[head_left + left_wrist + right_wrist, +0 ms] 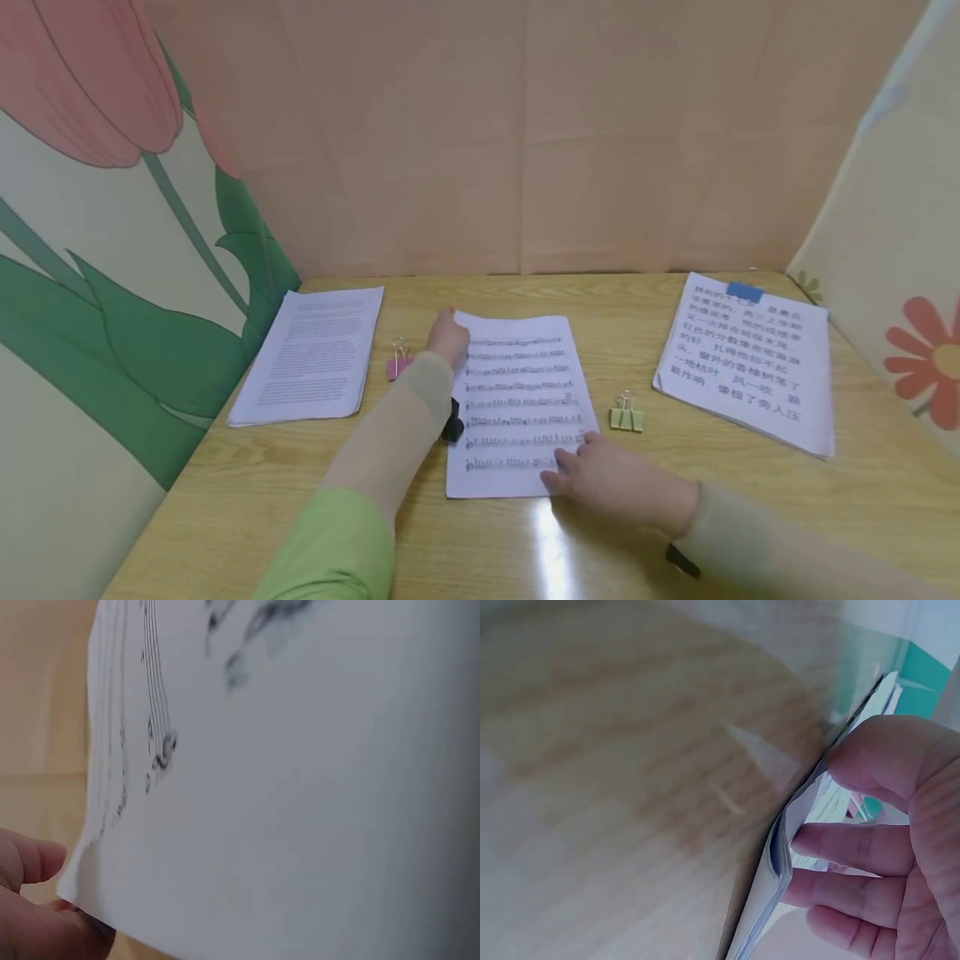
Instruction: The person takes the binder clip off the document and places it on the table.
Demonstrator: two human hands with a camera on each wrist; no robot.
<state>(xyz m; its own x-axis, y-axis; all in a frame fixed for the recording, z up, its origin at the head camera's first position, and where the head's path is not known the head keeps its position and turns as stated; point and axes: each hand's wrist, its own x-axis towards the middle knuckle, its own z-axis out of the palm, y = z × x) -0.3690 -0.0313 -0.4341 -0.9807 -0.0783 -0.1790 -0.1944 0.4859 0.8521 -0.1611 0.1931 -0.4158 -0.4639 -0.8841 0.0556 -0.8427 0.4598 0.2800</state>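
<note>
A stack of sheet music (517,400) lies on the table in front of me, printed with several rows of notes. My left hand (448,337) is at its far left corner. The left wrist view shows the paper corner (82,889) between the thumb and the fingers, which reach under it. My right hand (611,479) rests at the near right edge of the stack, fingers spread over the page. In the right wrist view the thumb (877,754) lies along the paper edge, and the pages (769,892) bulge slightly apart there.
A stack of printed text (315,358) lies at the left, with a pink binder clip (397,367) beside it. A yellow-green binder clip (626,418) stands right of the music. Farther right lies large-print paper (738,367) with a blue clip (745,292) on top.
</note>
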